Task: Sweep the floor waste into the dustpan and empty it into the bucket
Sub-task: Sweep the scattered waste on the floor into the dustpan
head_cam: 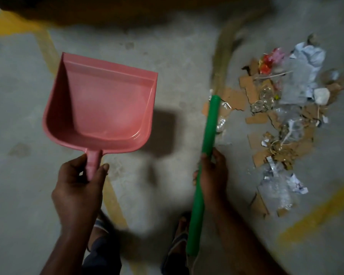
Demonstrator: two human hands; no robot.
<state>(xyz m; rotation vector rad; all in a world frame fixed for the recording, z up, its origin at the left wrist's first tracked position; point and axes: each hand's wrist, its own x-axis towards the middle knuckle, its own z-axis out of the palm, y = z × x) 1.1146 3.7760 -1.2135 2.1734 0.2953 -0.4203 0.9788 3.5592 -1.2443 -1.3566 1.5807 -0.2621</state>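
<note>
My left hand point(78, 182) grips the short handle of a pink plastic dustpan point(101, 104), held above the concrete floor with nothing in its tray. My right hand point(213, 171) holds a broom by its green handle point(206, 147); the straw bristles point(224, 54) stretch away, blurred, toward the top of the view. To the right of the broom lies a pile of waste point(282, 114): torn cardboard pieces, crumpled paper, clear plastic wrap and a red wrapper. No bucket is in sight.
Yellow painted lines point(46, 48) cross the grey concrete floor at left and lower right. My sandalled feet point(179, 241) stand at the bottom centre. A dark shadowed area spans the top edge.
</note>
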